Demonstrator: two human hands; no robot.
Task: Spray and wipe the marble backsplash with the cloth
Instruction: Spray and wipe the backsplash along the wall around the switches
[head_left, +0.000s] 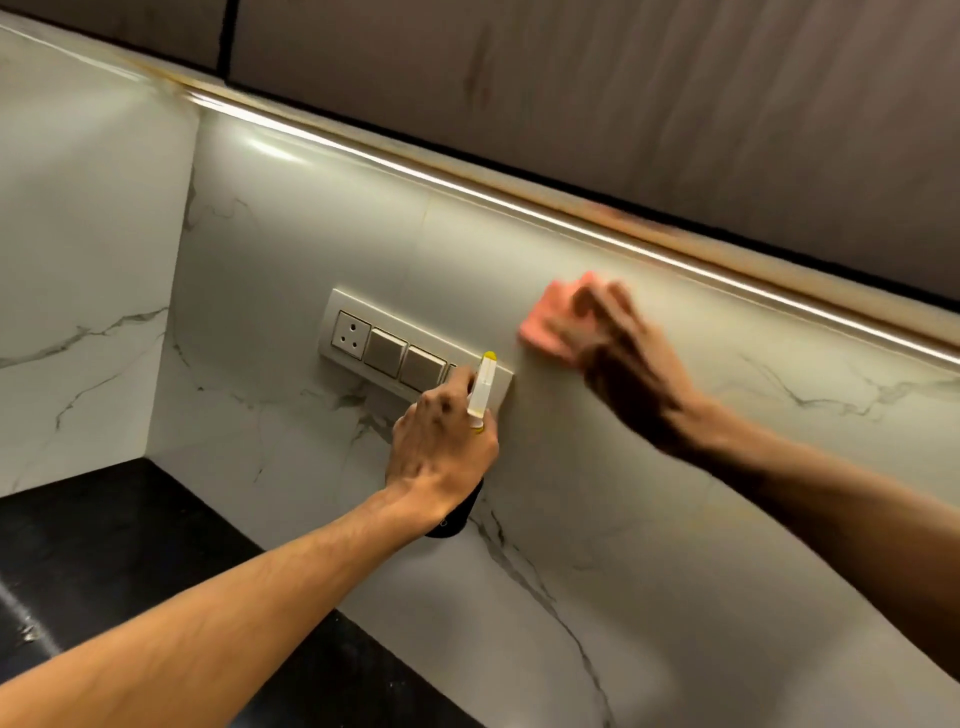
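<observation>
Two hands show in the head view. The left hand (441, 441), at 5 o'clock of the switch plate (384, 343), grips a spray bottle (483, 387), nozzle up. At 3 o'clock of the plate the blurred right hand (618, 348) presses spread fingers on the pink cloth (545, 317) against the marble backsplash (675, 519). Wiping seems under way; the lower stretch toward 5 o'clock likely remains.

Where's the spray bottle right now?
In the head view the spray bottle is near centre, gripped in the left hand, in front of the right end of the switch plate, below and left of the pink cloth under the right hand.
</observation>
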